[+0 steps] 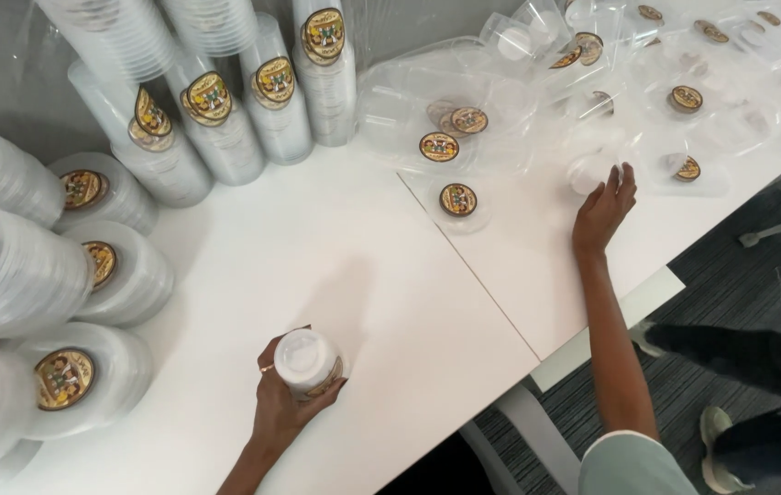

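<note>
- A short stack of clear plastic lids (308, 362), round and glossy, is gripped by the curled left hand (280, 403) on the smooth white table (363, 275).
- A loose clear lid (589, 172) is touched by the flat, open fingertips of the right hand (603, 213).
- Ribbed lid stacks (216, 119) with round brown stickers are laid behind.

I see lid stacks (33, 275) at 9 o'clock, more stacks (225, 101) at 11, white table (363, 275) centre, grey carpet (739, 293) at 4, shoe (716, 431) at 5.
</note>
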